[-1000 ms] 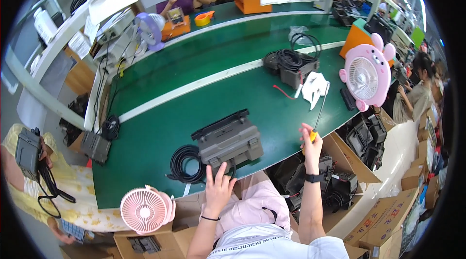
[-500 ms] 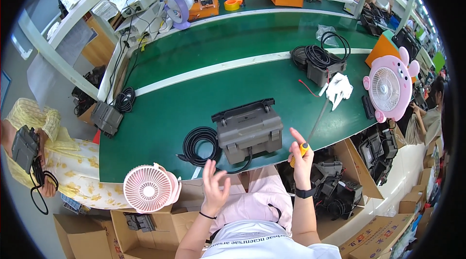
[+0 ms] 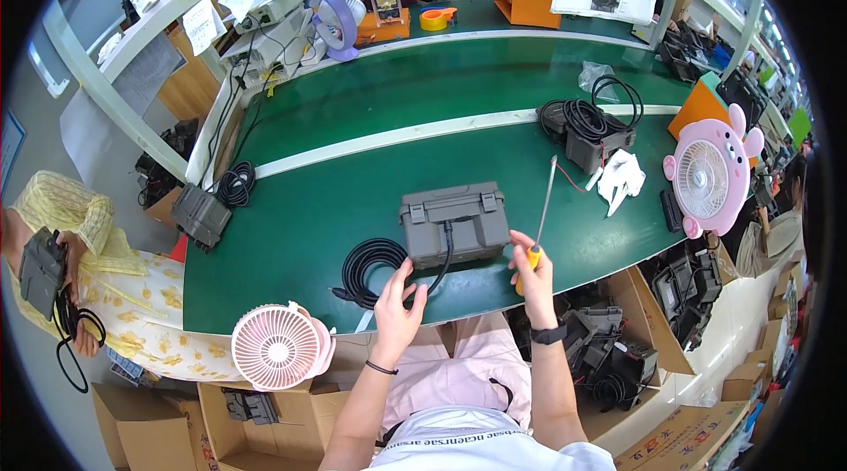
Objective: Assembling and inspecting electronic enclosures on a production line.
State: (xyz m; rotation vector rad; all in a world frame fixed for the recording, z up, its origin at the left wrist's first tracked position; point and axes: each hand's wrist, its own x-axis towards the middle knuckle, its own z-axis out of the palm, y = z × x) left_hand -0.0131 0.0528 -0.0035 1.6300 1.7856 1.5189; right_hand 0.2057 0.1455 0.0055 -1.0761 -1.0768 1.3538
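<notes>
A dark grey plastic box (image 3: 454, 220) with latches sits on the green bench in front of me, its lid down. A black cable (image 3: 447, 250) runs from its front side toward a coil (image 3: 362, 268) at its left. My left hand (image 3: 399, 308) is open, fingers apart, beside the coil and close to the box's lower left corner; whether it touches the cable I cannot tell. My right hand (image 3: 532, 281) holds a screwdriver (image 3: 535, 255) by its yellow handle, shaft pointing up and away. The fingertips of that hand are by the box's right corner.
A pink fan (image 3: 278, 347) stands at the near left edge, and a pink animal-shaped fan (image 3: 704, 175) at the right. Another grey box with coiled cable (image 3: 591, 131) and a white cloth (image 3: 622, 180) lie far right. Cartons (image 3: 653, 321) stand below. At left, a person holds a grey box (image 3: 44, 272).
The box has tipped, so its cable now leaves the front face and its lid is down. Both hands have moved closer to it. The screwdriver now points more upright.
</notes>
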